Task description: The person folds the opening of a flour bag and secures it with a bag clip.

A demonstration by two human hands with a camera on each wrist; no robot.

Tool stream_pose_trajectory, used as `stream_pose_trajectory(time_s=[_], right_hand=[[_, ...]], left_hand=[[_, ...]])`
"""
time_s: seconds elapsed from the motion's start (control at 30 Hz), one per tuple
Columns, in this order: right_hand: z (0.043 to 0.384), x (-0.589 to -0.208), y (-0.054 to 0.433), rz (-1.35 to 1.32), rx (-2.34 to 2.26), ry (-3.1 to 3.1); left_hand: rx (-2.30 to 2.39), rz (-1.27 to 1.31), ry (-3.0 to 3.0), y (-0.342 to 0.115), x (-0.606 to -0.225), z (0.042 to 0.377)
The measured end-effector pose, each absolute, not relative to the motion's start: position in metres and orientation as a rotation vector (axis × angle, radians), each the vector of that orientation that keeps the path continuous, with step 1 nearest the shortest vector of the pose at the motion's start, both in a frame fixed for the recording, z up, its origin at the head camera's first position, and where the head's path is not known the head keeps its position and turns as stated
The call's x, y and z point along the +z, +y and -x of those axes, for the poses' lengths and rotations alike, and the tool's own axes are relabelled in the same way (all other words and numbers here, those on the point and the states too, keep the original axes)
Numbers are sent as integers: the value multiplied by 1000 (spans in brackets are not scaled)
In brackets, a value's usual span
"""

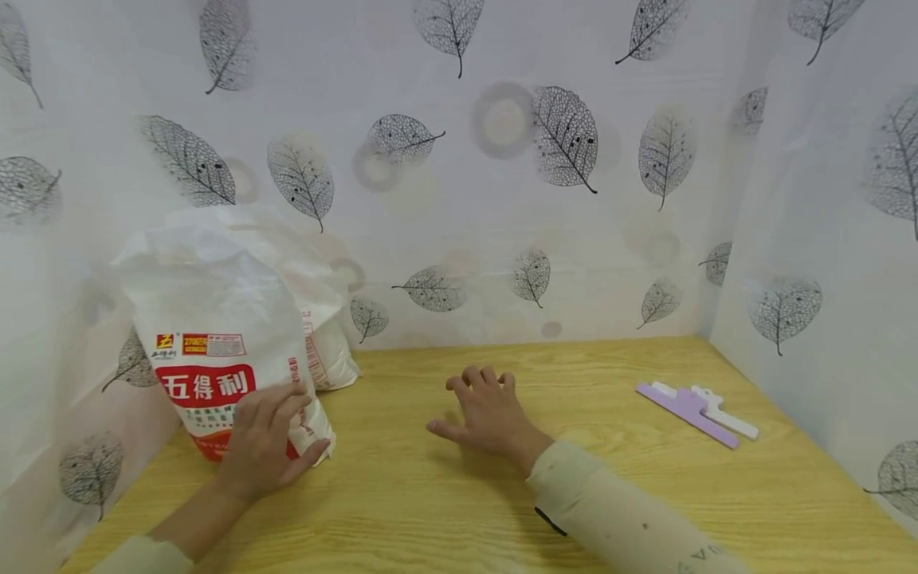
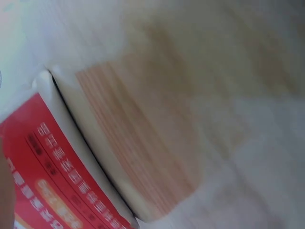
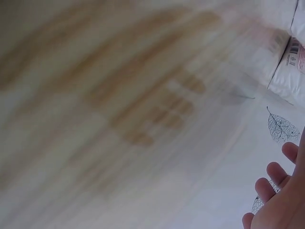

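Bag (image 1: 208, 299) stands upright at the table's (image 1: 409, 502) L end, 2nd bag (image 1: 335, 355) just behind. My L hand (image 1: 261, 442) lies over its lower front, fingers loosely extended; can't tell from my end if they press. R hand (image 1: 491, 414) is spread, holding nothing, apart from it. IMO both palms low & even, no shove: soft plastic prob. slumps if pushed one-sided.

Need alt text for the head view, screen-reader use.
A person's left hand is in front of a white bag with a red label; the right hand is over a wood-grain table. A second bag stands behind; a purple clip and white clip lie at right.
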State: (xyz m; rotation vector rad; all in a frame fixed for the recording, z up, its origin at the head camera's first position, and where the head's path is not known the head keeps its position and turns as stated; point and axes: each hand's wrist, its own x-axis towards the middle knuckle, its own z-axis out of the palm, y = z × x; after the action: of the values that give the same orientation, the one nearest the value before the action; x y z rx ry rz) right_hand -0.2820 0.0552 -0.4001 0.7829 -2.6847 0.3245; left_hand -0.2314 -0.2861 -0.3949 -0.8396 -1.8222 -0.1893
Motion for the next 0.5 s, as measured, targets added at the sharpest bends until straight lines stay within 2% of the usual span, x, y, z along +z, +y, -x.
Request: stream_pose_trajectory(time_s=[0.5], right_hand=[[280, -402, 34, -856, 260, -2658]], left_hand=[[-165, 760, -1874, -320, -398, 222]])
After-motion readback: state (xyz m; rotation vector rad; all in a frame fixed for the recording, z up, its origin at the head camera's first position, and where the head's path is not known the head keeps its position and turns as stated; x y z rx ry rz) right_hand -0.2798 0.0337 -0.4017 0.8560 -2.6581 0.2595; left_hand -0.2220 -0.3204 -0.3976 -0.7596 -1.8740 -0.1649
